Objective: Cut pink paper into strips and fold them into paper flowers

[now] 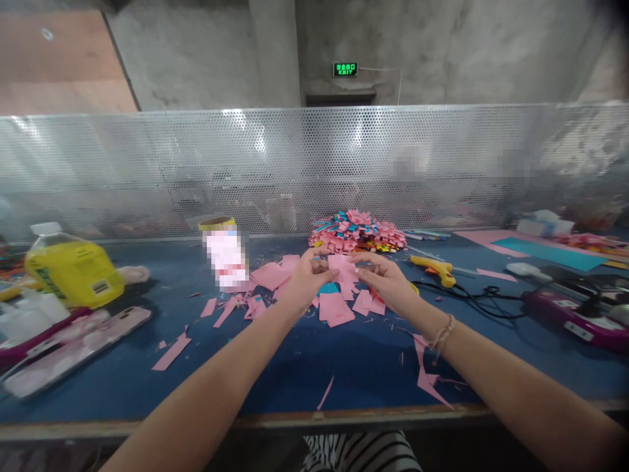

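A small piece of pink paper [343,267] is held up between my two hands over the blue table. My left hand [313,272] pinches its left edge with thumb and fingers. On the opposite edge, my right hand [381,274] pinches the paper too. Right below lie loose pink paper squares [337,308] and a bit of blue paper. More pink sheets [275,274] are spread beside my left hand. Behind both hands rises a heap of pink, blue and yellow cut paper pieces [356,231].
A yellow glue gun [435,270] lies at the right, its black cable running to a purple power strip [574,318]. At left are a jug of yellow liquid [73,269], a phone [81,351] and a blurred canister [225,255]. A perforated metal screen [275,164] borders the back.
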`<state>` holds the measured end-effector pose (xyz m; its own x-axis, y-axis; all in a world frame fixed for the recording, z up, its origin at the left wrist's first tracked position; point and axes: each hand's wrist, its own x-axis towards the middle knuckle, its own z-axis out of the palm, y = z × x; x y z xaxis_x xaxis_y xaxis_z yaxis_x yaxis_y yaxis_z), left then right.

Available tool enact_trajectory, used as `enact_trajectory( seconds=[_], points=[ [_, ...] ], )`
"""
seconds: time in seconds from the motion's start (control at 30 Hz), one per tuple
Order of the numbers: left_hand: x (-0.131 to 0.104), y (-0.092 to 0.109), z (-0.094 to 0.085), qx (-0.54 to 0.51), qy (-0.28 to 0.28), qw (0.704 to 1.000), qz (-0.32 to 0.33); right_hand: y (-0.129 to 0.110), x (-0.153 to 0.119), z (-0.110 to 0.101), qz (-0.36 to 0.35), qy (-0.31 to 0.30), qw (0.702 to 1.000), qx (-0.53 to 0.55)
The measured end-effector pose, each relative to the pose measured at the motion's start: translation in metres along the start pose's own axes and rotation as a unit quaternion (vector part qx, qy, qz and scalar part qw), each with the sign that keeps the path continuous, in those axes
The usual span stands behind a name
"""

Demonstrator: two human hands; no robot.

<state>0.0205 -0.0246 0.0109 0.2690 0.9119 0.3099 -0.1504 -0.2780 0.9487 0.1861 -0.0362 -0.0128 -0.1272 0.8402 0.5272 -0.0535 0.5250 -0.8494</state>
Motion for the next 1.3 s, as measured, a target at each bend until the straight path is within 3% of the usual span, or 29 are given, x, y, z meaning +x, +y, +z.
enact_trajectory(
  seconds=[0.23,0.57,1.0,1.3],
  points=[
    [-0.001,0.003,0.003,-0.121,0.013,0.991,-0.062,0.002,0.001,0.003,0.055,-0.012,0.997,0.056],
    [-0.003,0.006,0.001,-0.195,-0.077,0.967,-0.145,-0.004,0.000,0.002,0.005,0.007,1.000,-0.005],
    [-0.004,0.006,0.002,-0.186,-0.095,0.970,-0.129,-0.009,-0.002,0.005,-0.003,0.029,0.999,-0.036],
    [-0.008,0.005,0.004,-0.188,-0.140,0.960,-0.152,-0.010,-0.004,0.007,-0.006,0.012,1.000,-0.016]
  ],
)
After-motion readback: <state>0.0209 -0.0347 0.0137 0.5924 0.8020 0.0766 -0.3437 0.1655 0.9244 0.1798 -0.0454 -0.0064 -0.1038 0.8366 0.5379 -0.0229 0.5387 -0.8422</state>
